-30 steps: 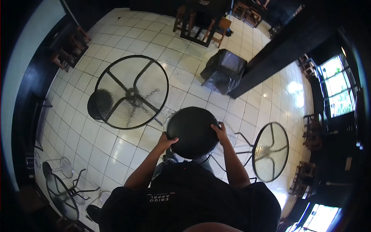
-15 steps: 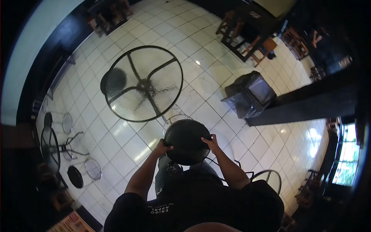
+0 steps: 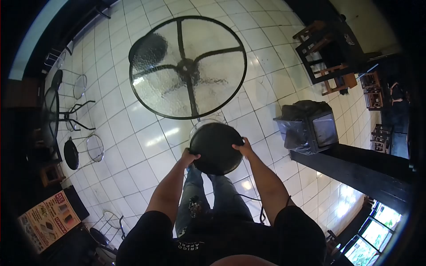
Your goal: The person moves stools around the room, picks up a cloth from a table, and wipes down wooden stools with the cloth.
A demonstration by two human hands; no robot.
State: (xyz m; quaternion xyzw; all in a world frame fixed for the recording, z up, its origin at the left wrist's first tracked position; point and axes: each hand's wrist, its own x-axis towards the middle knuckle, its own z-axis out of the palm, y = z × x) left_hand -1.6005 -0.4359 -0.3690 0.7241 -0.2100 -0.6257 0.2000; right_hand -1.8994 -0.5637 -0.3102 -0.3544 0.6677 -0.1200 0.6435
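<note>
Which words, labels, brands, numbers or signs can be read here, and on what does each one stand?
"ERIGO", on the black shirt
"APPRL", on the same shirt
A smaller line beside them: too small to read.
The print on the orange poster: too blurred to read surely.

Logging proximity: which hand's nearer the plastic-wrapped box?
Right. The right hand holds the side of the black seat facing the wrapped box; the left hand, the opposite side, farther off.
</note>
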